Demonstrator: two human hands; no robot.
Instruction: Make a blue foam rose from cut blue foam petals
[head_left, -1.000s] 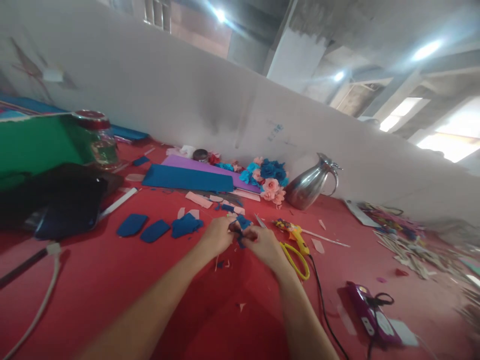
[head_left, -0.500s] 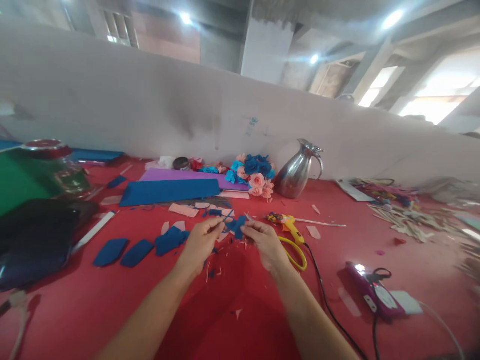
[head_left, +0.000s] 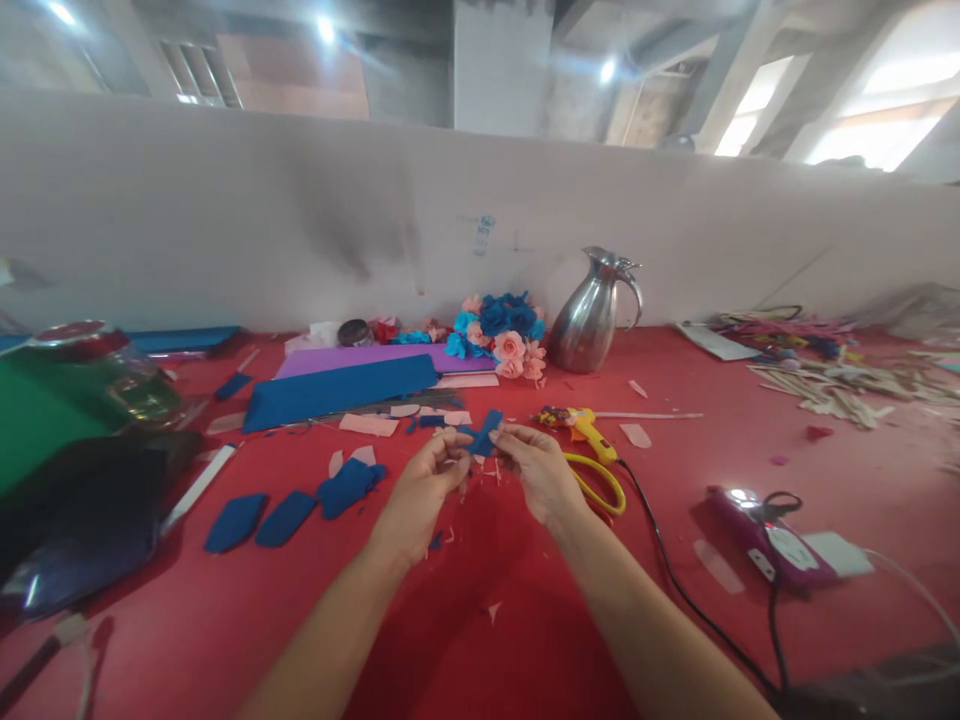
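Over the red table, a small piece of blue crepe paper (head_left: 487, 434) is stretched between my two hands. My right hand (head_left: 543, 474) pinches its right side between thumb and fingers. Closed on the narrow left end of the blue paper is my left hand (head_left: 418, 494), its fingertips partly covering that end. Left of my hands lie cut blue paper pieces: a stack (head_left: 349, 488), a single piece (head_left: 286, 519) and another piece (head_left: 235, 523). Pink and blue scraps are scattered beneath and behind my fingers.
Paper flowers (head_left: 510, 330) and a metal jug (head_left: 589, 320) stand at the back. A yellow glue gun (head_left: 594, 436) lies right of my hands, its cord running forward past a purple power strip (head_left: 780, 540). Blue paper (head_left: 341, 390) and a glass jar (head_left: 146, 390) are at left.
My left hand has come closer to my right, and its fingers now meet the blue paper. The thin pointed strip held there earlier no longer stands out. The view has tilted and shifted slightly.
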